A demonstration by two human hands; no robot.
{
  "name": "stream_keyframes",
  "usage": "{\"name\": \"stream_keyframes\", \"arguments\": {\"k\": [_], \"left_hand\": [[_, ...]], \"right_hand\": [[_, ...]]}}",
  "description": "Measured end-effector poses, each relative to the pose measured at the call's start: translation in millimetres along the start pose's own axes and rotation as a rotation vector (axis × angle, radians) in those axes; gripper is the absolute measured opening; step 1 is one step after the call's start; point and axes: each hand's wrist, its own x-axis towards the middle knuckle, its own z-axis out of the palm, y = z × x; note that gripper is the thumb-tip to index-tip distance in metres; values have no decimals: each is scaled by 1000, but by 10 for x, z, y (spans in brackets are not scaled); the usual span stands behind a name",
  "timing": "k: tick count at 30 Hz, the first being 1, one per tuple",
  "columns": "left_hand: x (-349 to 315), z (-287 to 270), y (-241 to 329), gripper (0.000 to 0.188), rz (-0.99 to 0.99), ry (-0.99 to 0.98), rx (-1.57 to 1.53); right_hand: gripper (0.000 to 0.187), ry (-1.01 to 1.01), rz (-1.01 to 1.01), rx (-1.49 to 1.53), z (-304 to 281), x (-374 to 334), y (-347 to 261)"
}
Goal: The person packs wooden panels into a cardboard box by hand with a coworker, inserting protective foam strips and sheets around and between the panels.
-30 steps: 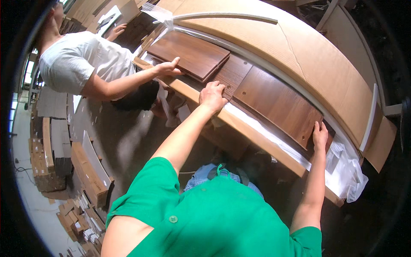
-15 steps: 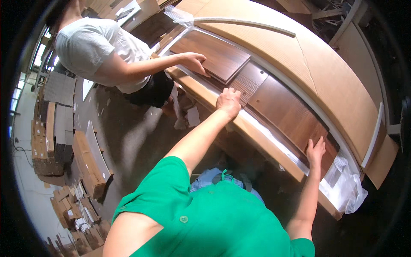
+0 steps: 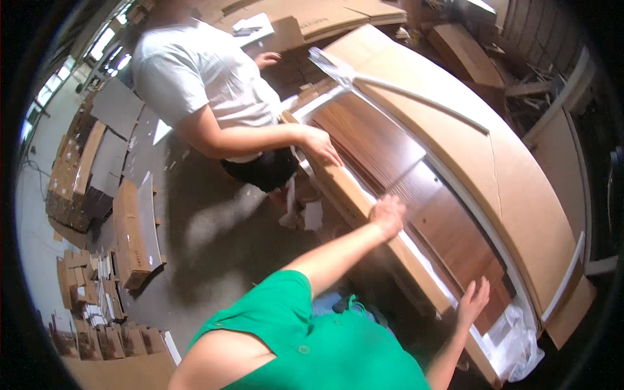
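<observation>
A cardboard box (image 3: 419, 273) is left open, its flap (image 3: 520, 169) not folded over, with brown boards (image 3: 448, 224) already laid end to end inside. Clear plastic (image 3: 517, 348) is bunched, untucked, at the right end. By the boards' near edge, the left hand (image 3: 388, 216) is curled, any pinch impossible to tell; the right hand's (image 3: 473, 302) fingers are spread.

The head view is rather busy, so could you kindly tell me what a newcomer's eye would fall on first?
Probably the bright green shirt, filling the bottom middle. Next, the long open carton slanting across the right half, with brown boards inside and the wearer's left hand and right hand at its near side. Then a co-worker's white T-shirt, upper left.
</observation>
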Motion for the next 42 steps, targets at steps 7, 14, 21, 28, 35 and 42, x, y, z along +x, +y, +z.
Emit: {"name": "stream_keyframes", "arguments": {"k": [7,14,21,28,35,42], "left_hand": [[31,-51,52,21,-38,-65,-185],[100,-41,7,20,25,-49,-195],[151,39,-39,17,62,-20,-222],[130,110,-36,24,130,9,-229],[123,59,-29,26,153,27,-256],[172,45,-33,27,155,27,-274]], "right_hand": [[21,-2,-204,-136,289,-240,-446],[21,-86,-36,-82,307,-190,-546],[27,-73,59,-66,315,-158,-635],[30,-148,53,-166,240,-160,-614],[30,-100,18,-147,209,-128,-673],[30,-81,-17,-151,234,-70,-689]]}}
